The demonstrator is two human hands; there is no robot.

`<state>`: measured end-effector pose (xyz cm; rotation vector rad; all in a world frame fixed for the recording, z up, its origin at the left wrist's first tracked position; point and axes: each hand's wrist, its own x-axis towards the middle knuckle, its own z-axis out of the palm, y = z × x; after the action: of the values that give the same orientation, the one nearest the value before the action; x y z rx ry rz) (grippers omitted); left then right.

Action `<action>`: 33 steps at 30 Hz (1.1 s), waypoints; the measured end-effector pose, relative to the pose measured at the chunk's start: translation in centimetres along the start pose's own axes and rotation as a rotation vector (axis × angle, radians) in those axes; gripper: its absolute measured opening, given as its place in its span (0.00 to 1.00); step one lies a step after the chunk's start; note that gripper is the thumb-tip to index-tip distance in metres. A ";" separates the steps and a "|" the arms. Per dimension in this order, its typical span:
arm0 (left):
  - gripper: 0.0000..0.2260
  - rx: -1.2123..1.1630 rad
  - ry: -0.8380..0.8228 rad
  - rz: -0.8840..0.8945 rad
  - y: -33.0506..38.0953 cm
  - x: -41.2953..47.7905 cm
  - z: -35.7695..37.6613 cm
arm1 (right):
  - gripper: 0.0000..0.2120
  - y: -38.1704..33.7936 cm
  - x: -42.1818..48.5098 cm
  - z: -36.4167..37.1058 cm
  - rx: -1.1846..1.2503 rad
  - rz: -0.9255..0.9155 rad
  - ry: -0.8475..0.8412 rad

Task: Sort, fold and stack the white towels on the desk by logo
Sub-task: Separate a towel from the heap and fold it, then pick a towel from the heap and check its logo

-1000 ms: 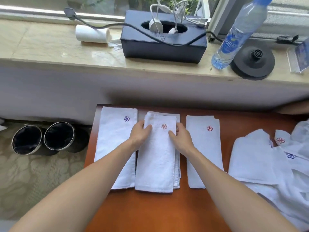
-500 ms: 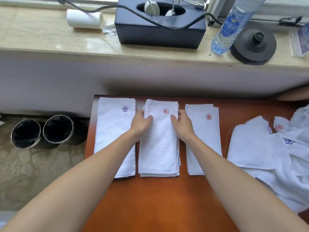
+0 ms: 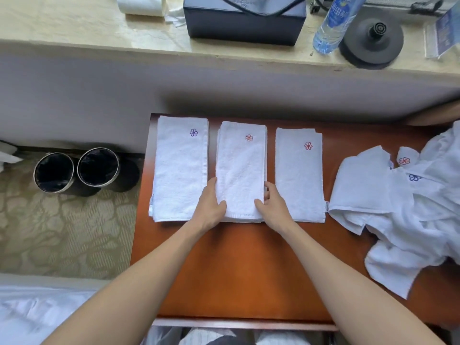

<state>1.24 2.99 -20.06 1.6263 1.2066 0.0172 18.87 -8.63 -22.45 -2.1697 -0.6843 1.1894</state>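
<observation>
Three folded white towel stacks lie side by side on the brown desk (image 3: pixel 249 270). The left stack (image 3: pixel 179 168) carries a purple flower logo, the middle stack (image 3: pixel 240 168) an orange one, the right stack (image 3: pixel 298 175) a red one. My left hand (image 3: pixel 211 205) grips the middle stack's near left edge, thumb on top. My right hand (image 3: pixel 270 202) grips its near right edge the same way. A heap of unfolded white towels (image 3: pixel 410 215) with red and blue logos lies at the desk's right.
Behind the desk runs a stone sill with a dark box (image 3: pixel 244 21), a water bottle (image 3: pixel 333 23), a black round base (image 3: pixel 371 41) and a paper roll (image 3: pixel 142 5). Two black bins (image 3: pixel 77 170) stand on the carpet at the left.
Both hands slid down the sides of the middle stack from near the logo end to its near end. The top towel now lies squared with the stack beneath.
</observation>
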 end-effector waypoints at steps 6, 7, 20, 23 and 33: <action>0.21 0.320 -0.062 0.053 0.2 -2.0 -0.4 | 0.22 -0.6 -2.6 -2.7 -0.107 0.011 -0.022; 0.24 0.411 -0.067 0.083 0.3 -2.6 -0.4 | 0.22 -0.7 -3.7 -3.3 -0.140 0.000 -0.025; 0.23 1.038 -0.074 0.624 8.6 -9.4 7.2 | 0.21 5.0 -18.8 -14.8 -0.592 -0.101 0.227; 0.24 1.082 -0.107 0.683 11.3 -11.7 12.5 | 0.23 9.4 -22.4 -18.1 -0.557 -0.062 0.289; 0.27 1.185 -0.238 0.931 19.9 -22.4 35.9 | 0.25 29.0 -37.2 -29.8 -0.507 0.060 0.494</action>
<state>23.44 -36.85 -9.52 2.9825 0.0754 -0.3495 31.72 -60.86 -7.65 -2.7728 -0.7556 0.4857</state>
